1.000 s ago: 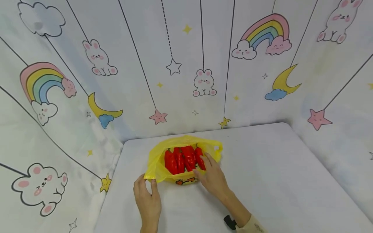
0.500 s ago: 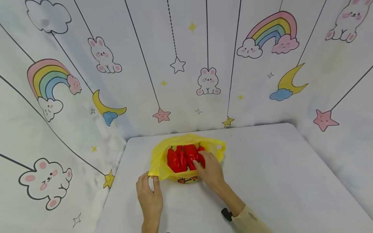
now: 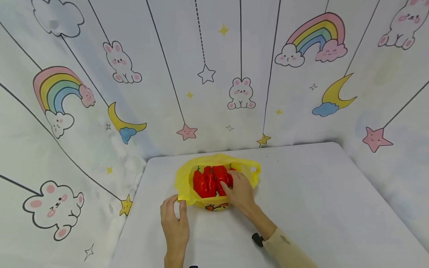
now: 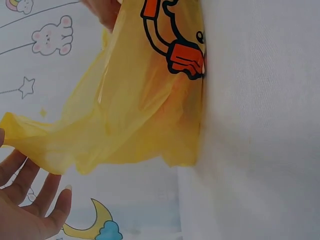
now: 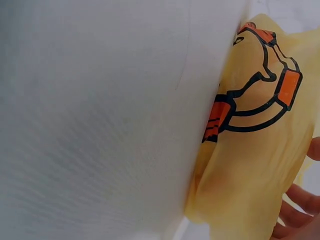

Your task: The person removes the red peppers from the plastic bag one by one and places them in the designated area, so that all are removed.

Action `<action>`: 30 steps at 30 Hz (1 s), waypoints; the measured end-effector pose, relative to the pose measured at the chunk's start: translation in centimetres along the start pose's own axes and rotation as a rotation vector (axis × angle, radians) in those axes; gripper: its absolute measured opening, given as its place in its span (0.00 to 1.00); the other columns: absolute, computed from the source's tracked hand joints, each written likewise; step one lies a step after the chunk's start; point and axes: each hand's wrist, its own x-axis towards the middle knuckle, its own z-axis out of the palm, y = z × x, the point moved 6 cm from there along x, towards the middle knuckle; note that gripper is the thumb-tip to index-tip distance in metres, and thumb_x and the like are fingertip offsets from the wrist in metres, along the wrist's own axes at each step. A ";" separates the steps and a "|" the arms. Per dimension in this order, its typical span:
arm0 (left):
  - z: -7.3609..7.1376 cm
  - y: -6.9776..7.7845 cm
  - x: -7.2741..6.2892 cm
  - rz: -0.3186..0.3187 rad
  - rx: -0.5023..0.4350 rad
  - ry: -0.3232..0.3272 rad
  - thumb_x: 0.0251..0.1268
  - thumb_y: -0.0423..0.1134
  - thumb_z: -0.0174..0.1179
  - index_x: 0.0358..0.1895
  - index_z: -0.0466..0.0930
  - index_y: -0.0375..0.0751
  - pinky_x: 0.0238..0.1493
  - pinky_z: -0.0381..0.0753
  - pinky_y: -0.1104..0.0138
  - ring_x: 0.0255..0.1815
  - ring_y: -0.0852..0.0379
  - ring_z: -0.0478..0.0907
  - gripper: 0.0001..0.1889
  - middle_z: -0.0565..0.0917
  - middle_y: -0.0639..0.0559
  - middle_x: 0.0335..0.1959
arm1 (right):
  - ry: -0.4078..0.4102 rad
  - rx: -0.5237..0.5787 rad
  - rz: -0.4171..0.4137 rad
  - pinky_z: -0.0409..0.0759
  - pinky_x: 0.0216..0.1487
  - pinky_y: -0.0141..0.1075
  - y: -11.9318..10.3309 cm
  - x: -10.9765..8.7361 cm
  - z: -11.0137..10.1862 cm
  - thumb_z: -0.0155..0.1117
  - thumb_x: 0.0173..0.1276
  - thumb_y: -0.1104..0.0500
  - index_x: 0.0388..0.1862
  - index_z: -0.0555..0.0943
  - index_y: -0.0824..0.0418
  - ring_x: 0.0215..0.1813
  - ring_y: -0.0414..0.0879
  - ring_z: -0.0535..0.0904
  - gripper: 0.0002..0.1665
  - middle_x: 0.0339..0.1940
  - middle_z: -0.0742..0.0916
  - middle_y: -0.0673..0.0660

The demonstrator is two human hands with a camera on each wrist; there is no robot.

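A yellow plastic bag [image 3: 183, 183] lies on its side, its mouth facing up toward the head camera. Several red peppers [image 3: 200, 184] rest side by side inside, stems at the far end. My left hand [image 3: 175, 223] pinches the bag's near left corner; the left wrist view has part of this hand [image 4: 42, 210] at the yellow film. Into the mouth reaches my right hand [image 3: 242, 191], thumb and fingers over the rightmost peppers. It covers most of the last one, and whether it grips is hidden. In the right wrist view, that hand's fingers [image 5: 302, 200] are partly behind the bag.
The bag is on a white table [image 3: 301, 201], near its back left part. Behind and on both sides hangs a white cloth backdrop [image 3: 161, 89] with rabbits, stars and rainbows. Dark wrist gear [image 3: 257, 239] shows by the right sleeve [image 3: 285, 247].
My right hand has reached farther in and left over the peppers, covering more of the rightmost one. My left hand stays at the bag's corner. The whole view has shifted slightly.
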 end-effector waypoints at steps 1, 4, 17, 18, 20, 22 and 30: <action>0.0 0.1 0.0 0.006 -0.004 0.002 0.77 0.35 0.62 0.56 0.81 0.35 0.60 0.70 0.67 0.61 0.50 0.73 0.11 0.82 0.48 0.54 | -0.007 0.000 0.008 0.78 0.67 0.49 0.1 0.1 0.2 0.71 0.71 0.44 0.68 0.78 0.58 0.66 0.54 0.78 0.32 0.64 0.84 0.58; 0.1 0.1 0.1 0.027 -0.009 0.011 0.76 0.33 0.62 0.55 0.81 0.36 0.60 0.69 0.71 0.60 0.51 0.74 0.10 0.82 0.48 0.53 | -0.026 -0.019 0.028 0.78 0.67 0.49 0.2 0.5 0.7 0.72 0.70 0.45 0.68 0.78 0.57 0.66 0.54 0.78 0.32 0.65 0.83 0.58; 0.4 -0.1 0.3 0.036 -0.035 0.016 0.76 0.33 0.62 0.52 0.82 0.36 0.57 0.72 0.76 0.56 0.52 0.77 0.08 0.83 0.49 0.50 | -0.088 -0.035 0.096 0.80 0.64 0.52 0.2 1.3 2.1 0.76 0.66 0.47 0.67 0.78 0.58 0.65 0.55 0.78 0.34 0.66 0.82 0.60; 0.4 -0.1 0.3 0.032 -0.038 0.016 0.76 0.33 0.62 0.52 0.82 0.36 0.57 0.72 0.76 0.56 0.53 0.78 0.08 0.83 0.49 0.50 | -0.089 -0.031 0.099 0.80 0.64 0.52 0.2 1.4 2.2 0.76 0.66 0.47 0.66 0.78 0.58 0.65 0.56 0.78 0.34 0.66 0.82 0.60; 0.6 -0.2 0.4 0.030 -0.036 0.013 0.77 0.34 0.61 0.52 0.81 0.36 0.56 0.73 0.77 0.53 0.54 0.80 0.08 0.84 0.50 0.49 | -0.083 -0.032 0.099 0.80 0.64 0.52 0.2 1.5 2.3 0.77 0.66 0.47 0.66 0.78 0.59 0.64 0.56 0.79 0.34 0.65 0.82 0.60; 0.7 -0.3 0.4 0.024 -0.038 0.008 0.78 0.34 0.60 0.52 0.81 0.36 0.54 0.74 0.78 0.51 0.54 0.81 0.08 0.84 0.50 0.48 | -0.080 -0.045 0.103 0.81 0.63 0.52 0.3 1.7 2.4 0.77 0.65 0.46 0.66 0.78 0.59 0.63 0.56 0.80 0.35 0.64 0.83 0.60; 0.7 -0.3 0.3 0.033 -0.040 0.018 0.78 0.33 0.60 0.51 0.81 0.35 0.52 0.73 0.81 0.49 0.56 0.82 0.07 0.85 0.50 0.46 | -0.109 -0.083 0.121 0.84 0.59 0.52 0.1 2.0 2.9 0.77 0.65 0.46 0.66 0.78 0.63 0.57 0.56 0.84 0.37 0.60 0.86 0.61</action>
